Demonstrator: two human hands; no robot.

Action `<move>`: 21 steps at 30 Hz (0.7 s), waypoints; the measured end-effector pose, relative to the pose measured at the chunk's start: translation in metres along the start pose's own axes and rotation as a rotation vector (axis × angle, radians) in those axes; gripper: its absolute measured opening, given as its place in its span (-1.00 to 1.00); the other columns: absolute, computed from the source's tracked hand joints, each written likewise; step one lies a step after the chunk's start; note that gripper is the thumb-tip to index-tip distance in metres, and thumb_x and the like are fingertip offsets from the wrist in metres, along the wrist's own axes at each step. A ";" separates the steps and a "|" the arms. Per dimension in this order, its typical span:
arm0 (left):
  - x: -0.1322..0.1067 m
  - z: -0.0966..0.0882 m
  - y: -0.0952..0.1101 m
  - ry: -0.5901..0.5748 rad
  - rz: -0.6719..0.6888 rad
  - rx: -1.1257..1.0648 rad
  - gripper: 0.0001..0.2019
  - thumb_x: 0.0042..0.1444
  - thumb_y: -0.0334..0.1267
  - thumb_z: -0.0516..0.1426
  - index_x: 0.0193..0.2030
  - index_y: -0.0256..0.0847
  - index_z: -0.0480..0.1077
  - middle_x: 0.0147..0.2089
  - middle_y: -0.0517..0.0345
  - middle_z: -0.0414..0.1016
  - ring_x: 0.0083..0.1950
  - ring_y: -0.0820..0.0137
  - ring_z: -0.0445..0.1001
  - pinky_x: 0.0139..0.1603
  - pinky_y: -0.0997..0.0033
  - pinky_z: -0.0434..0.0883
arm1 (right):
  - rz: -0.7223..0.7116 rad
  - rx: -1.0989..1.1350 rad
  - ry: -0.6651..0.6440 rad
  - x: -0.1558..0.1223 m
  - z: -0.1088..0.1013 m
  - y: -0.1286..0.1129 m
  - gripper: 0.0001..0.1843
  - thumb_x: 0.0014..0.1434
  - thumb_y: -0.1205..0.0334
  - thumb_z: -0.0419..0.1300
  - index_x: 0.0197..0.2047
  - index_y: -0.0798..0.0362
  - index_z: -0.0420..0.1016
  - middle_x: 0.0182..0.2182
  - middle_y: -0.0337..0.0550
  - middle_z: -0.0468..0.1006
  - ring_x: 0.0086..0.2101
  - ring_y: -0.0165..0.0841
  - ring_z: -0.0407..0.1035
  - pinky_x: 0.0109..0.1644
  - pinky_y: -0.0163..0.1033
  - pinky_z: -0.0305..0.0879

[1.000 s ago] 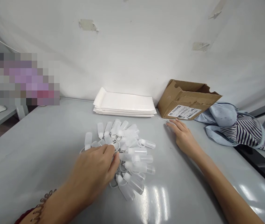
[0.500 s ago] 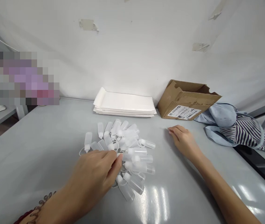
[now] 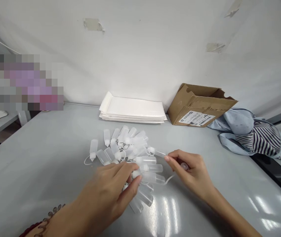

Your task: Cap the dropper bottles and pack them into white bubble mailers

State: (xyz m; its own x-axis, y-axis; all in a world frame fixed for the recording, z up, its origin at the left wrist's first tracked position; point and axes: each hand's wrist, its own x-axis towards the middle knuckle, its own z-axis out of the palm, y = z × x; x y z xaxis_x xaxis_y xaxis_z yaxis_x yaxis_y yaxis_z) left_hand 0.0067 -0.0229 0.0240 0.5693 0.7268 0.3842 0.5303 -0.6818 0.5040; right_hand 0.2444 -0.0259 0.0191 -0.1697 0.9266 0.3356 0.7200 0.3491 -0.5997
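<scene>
Small translucent dropper bottles (image 3: 147, 160) with white caps and strap loops lie in a loose pile on the grey table. My left hand (image 3: 115, 187) reaches over the pile's near-left side, its thumb and forefinger closed around the white cap of one bottle (image 3: 135, 173). To the right of the pile, my right hand (image 3: 192, 174) is curled around another dropper bottle (image 3: 184, 166); its round end shows inside the fingers and a white strap hangs out below. The fingertips there come close to a bottle (image 3: 159, 153) at the pile's right edge.
Behind the pile lies a stack of white padded envelopes (image 3: 135, 110) against the wall. An open cardboard box (image 3: 202, 107) with a label stands to its right. Farther right are a striped and light-blue cloth bag (image 3: 261, 136) and a black flat object (image 3: 276, 174).
My right hand has moved down and left to the pile's edge, and a bottle now shows in it. My left hand has shifted slightly right, onto a bottle cap.
</scene>
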 end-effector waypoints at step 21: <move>-0.001 0.006 0.012 -0.123 0.045 -0.149 -0.73 0.35 -0.34 -0.13 -0.27 -0.19 0.36 -0.41 0.24 0.46 -0.43 0.47 0.42 -0.36 0.51 0.36 | -0.105 0.267 -0.036 -0.019 0.016 -0.025 -0.98 0.21 0.36 0.17 -0.29 0.10 0.41 -0.52 -0.27 0.39 -0.53 -0.50 0.25 -0.49 -0.40 0.20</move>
State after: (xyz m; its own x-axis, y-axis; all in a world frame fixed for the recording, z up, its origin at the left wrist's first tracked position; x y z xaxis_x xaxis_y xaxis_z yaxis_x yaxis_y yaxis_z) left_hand 0.0164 -0.0324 0.0245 0.6675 0.6742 0.3162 0.4090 -0.6868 0.6009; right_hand 0.2186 -0.0502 0.0160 -0.2612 0.8863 0.3825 0.4958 0.4632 -0.7346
